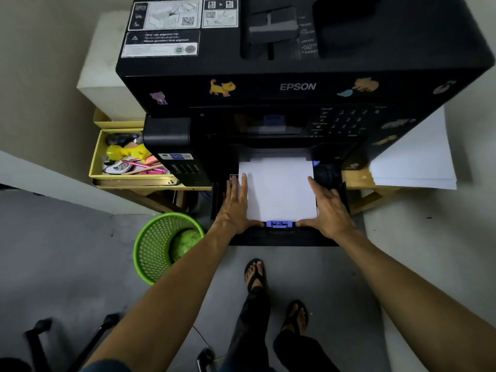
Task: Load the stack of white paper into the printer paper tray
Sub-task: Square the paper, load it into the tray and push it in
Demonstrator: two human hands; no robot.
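Big black printer [298,87] ahead of me on the desk [357,181], its paper tray [284,237] pulled out low in front. The stack of white paper [279,189] lies in that tray, far end tucked under the printer. My left hand [236,205] lies flat along the stack's left edge, right hand [328,208] flat along its right, fingers straight, gripping nothing. Best now, I reckon: square the sides, press level (no bowing), then snug the purple guide [279,224] to the near edge.
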